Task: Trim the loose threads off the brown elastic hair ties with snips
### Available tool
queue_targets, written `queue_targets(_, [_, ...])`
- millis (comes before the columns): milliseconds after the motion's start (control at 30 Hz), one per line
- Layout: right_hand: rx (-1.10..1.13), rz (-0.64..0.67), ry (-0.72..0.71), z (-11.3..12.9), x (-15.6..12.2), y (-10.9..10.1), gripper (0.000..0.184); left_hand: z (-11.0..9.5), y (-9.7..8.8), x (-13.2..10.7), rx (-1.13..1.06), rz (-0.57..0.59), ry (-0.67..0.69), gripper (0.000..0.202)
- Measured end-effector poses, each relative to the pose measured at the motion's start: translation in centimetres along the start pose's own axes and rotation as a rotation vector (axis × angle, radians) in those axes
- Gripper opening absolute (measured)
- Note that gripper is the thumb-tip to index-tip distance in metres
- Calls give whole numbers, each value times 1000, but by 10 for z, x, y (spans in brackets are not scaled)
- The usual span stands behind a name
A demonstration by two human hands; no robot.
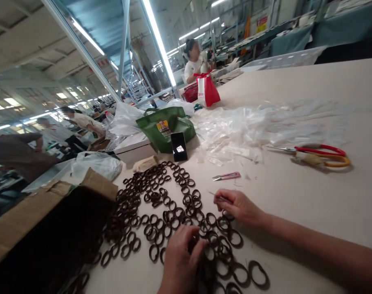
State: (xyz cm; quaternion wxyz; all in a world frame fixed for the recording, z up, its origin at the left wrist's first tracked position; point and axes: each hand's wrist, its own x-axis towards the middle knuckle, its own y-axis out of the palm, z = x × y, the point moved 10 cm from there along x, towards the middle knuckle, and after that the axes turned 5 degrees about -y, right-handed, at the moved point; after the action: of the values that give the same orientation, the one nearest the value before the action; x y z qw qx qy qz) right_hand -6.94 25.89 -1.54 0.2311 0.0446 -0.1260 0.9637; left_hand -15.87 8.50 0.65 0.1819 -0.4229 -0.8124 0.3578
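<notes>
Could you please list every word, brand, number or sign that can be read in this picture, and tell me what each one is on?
None can be read with confidence.
Green bag: lettering by its orange logo, too blurred to read.
Red-and-white bag: small red lettering on the white part, too small to read.
Yellow-and-red sign in the background: too small and blurred to read.

Rings (155, 197) lie on the table (311, 198), mostly right of the carton (51, 201), before the phone (179, 148).
</notes>
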Motion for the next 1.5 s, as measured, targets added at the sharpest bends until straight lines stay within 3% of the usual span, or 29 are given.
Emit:
queue_targets(167, [-227,-130,-66,-14,24,-31,34,60,-89,34,63,-362,-40,20])
queue_targets(233, [-254,-121,-63,-16,25,-31,34,86,-108,53,74,-406,-56,23])
queue_targets(300, [-264,-108,-53,-16,25,-30,34,104,-115,69,84,-415,-64,27])
queue_targets(433, [-253,-120,-30,-15,25,-31,33,111,-99,77,88,-358,-53,25])
queue_targets(567, [-252,-111,-36,-15,25,-30,32,94,-68,62,70,-175,15,20])
queue_targets(633, [-255,-104,-29,-17,25,-30,33,87,-62,54,75,-106,51,20])
queue_targets(867, [-311,-116,-48,-14,25,-31,32,101,-87,54,147,-137,2,17])
queue_targets(967, [-431,-135,-111,-9,25,-34,30,97,-80,62,267,-65,4,14])
queue_targets(1133, [-863,-142,-204,0,21,-38,20,85,-68,69,450,-27,22,18])
queue_targets(1267, [-1047,-152,-221,6,20,-39,14,85,-78,55,213,-134,-111,16])
queue_targets(1400, [-1046,-123,-258,11,21,-34,11,90,-80,26,-121,-218,-265,28])
queue_targets(1500, [-1040,-87,-259,8,23,-30,14,94,-79,12,-208,-246,-311,34])
